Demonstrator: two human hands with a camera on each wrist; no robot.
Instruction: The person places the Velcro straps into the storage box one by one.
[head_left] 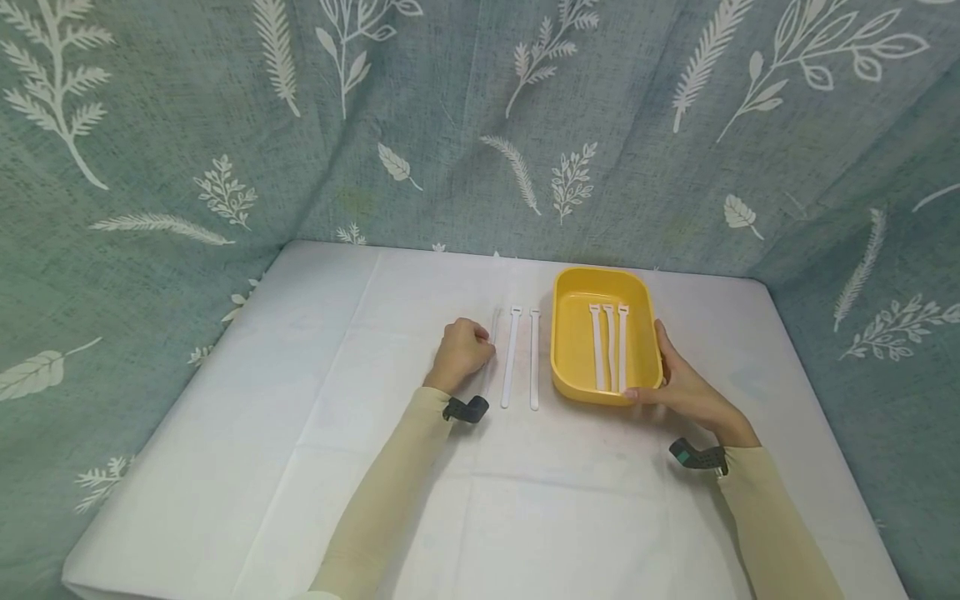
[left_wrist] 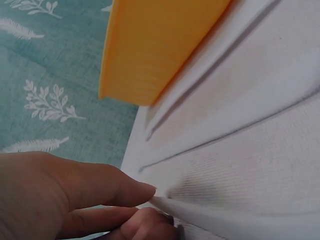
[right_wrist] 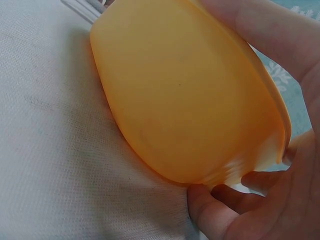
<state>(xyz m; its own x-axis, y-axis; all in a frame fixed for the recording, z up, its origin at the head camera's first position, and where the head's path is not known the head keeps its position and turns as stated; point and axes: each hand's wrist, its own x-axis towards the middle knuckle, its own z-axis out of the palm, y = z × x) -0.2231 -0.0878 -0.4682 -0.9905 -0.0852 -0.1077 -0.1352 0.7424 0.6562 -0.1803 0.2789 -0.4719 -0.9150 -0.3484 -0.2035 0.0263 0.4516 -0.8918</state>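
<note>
In the head view my left hand [head_left: 461, 354] pinches the leftmost white cable strap [head_left: 490, 367], a thin strip. Close up in the left wrist view, thumb and fingertips of the left hand [left_wrist: 80, 197] hold that strap [left_wrist: 210, 212] near one end. Two more straps, a middle one [head_left: 512, 358] and a right one [head_left: 534, 358], lie side by side on the cloth, slotted heads away from me. My right hand [head_left: 690, 387] grips the yellow tray [head_left: 564, 333] at its near right corner, thumb on the rim. Inside lie three similar straps [head_left: 610, 346]. The right wrist view shows the tray's outer wall [right_wrist: 175, 90].
A white cloth [head_left: 360, 492] covers the table under everything. Behind and at both sides hangs a blue-green curtain [head_left: 450, 108] with white leaf prints. Dark wrist cameras sit on the left cuff [head_left: 467, 409] and the right cuff [head_left: 697, 455].
</note>
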